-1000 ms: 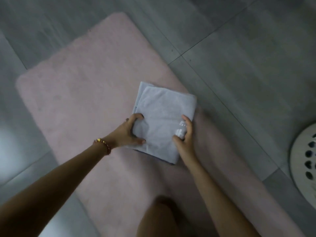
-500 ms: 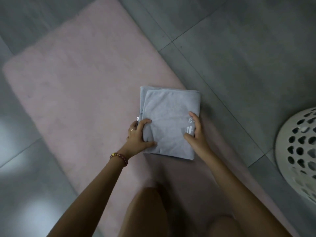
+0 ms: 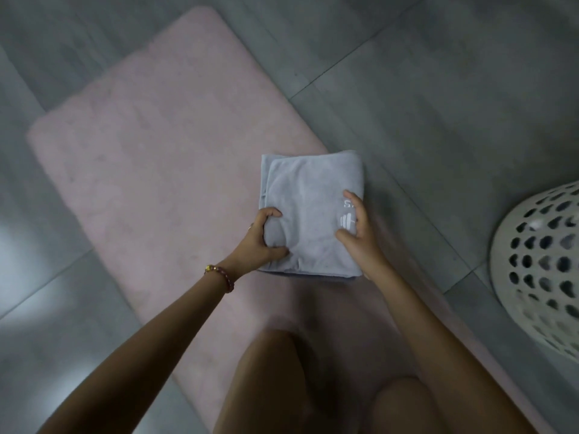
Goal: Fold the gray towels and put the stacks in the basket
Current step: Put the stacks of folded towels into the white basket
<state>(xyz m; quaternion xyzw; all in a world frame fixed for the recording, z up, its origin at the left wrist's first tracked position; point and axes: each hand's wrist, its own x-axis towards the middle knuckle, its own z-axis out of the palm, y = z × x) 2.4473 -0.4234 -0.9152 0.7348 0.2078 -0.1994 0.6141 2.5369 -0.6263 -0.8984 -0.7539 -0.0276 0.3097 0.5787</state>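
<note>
A folded stack of gray towels point(image 3: 310, 208) lies at the right edge of a pink mat point(image 3: 156, 158), a white logo on its top layer. My left hand point(image 3: 261, 242) grips the stack's left near corner, fingers and thumb curled round the edge. My right hand point(image 3: 360, 228) holds the right side, thumb on top beside the logo and fingers wrapped over the edge. The white perforated basket point(image 3: 545, 264) stands on the floor at the right, partly cut off by the frame, an arm's reach from the stack.
Gray floor tiles point(image 3: 438, 89) surround the mat. My bare knees point(image 3: 282, 371) sit at the bottom centre, just in front of the towels. A bead bracelet point(image 3: 221, 275) circles my left wrist.
The towel stack has shifted toward the right between both hands, and the view has turned so that more of the basket shows. Both hands keep their hold on the stack's sides.
</note>
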